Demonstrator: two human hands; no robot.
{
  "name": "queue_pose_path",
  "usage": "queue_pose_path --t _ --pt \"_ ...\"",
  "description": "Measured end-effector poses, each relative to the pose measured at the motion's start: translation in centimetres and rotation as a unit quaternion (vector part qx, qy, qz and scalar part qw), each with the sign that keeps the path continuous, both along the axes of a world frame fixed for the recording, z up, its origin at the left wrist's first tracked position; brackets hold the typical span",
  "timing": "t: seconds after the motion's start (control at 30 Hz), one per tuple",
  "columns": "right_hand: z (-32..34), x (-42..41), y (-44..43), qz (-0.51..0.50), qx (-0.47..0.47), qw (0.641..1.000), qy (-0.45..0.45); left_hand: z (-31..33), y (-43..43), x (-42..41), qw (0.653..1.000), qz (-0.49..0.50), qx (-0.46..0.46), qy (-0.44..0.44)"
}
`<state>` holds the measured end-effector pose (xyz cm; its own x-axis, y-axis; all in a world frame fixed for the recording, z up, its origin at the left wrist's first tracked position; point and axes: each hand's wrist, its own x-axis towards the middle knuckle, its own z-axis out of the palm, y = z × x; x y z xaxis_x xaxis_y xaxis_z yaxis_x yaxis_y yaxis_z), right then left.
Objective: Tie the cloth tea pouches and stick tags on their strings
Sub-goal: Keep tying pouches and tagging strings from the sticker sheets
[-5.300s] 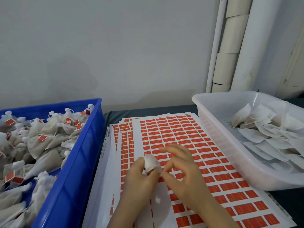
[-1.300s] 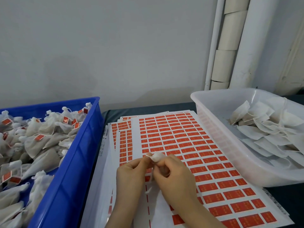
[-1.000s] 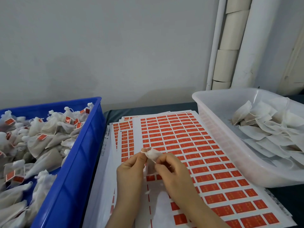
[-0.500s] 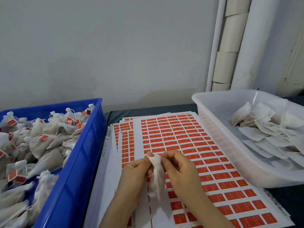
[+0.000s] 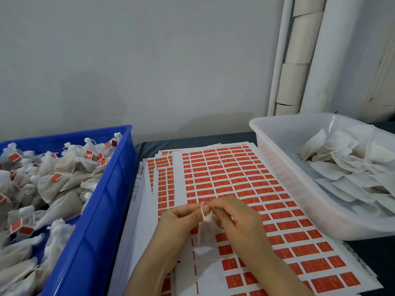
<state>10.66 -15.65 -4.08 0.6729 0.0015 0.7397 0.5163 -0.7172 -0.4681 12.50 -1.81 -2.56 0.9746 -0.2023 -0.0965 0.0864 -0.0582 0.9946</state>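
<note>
Behind your bench a plain pale wall (image 5: 149, 60) fills the upper view, with white pipes (image 5: 299, 54) of smooth, round section standing upright at its right end. To your left sits a blue crate (image 5: 102, 199) of rigid, glossy plastic, heaped with tied pouches (image 5: 57, 189), soft and bunched at the neck, many carrying small orange-red tags. To your right is a clear tub (image 5: 288, 189) of cloudy, translucent plastic with rounded corners, holding flat pouches (image 5: 346, 165) that lie loose and overlapping. Between the two containers, on the dark table (image 5: 192, 139), lies a fanned stack of sticker sheets (image 5: 235, 174): white paper set with neat rows of small orange-red rectangles, the nearest rows partly bare. The tub's near wall overlaps the sheets' right edge, and your forearms cover their lower middle. Your hands meet above the sheets. Your left hand (image 5: 177, 221) has thumb and forefinger pressed together on the thin white string (image 5: 202, 209), which stands up from the neck. Your right hand (image 5: 241, 221) has its fingers curled in, pinching the gathered neck of the pouch (image 5: 206, 231). That pouch, of thin off-white cloth, hangs down between your palms, just over the top sheet.
</note>
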Motion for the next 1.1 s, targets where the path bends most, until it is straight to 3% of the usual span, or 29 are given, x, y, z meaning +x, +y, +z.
queue_pose_path --t 0.07,0.4,0.67,0.8,0.9,0.97,1.1 --pt "0.1 -0.2 0.0 0.003 -0.019 0.999 -0.025 0.1 0.1 0.0 1.0 -0.006 0.005 -0.002" --pt "-0.2 -0.2 0.0 -0.006 0.024 0.999 0.02 -0.6 -0.3 -0.1 0.997 0.002 0.073 -0.007" --pt "-0.1 0.3 -0.2 -0.016 0.137 0.972 0.191 -1.0 -0.5 0.1 0.996 0.011 0.083 -0.023" --pt "0.5 0.5 -1.4 -0.041 0.231 0.94 0.247 -1.1 -0.6 0.2 0.996 0.037 0.075 0.0" --pt "0.7 0.5 -2.4 0.001 0.267 0.899 0.347 -1.2 -0.6 0.2 0.997 0.04 0.071 0.005" --pt "0.9 0.3 -2.5 0.048 0.262 0.878 0.399 -1.1 -0.4 0.2 0.997 0.036 0.068 -0.009" --pt "1.0 0.3 -1.7 0.048 0.173 0.906 0.383 -1.1 -0.4 0.2 0.997 0.05 0.042 -0.03"
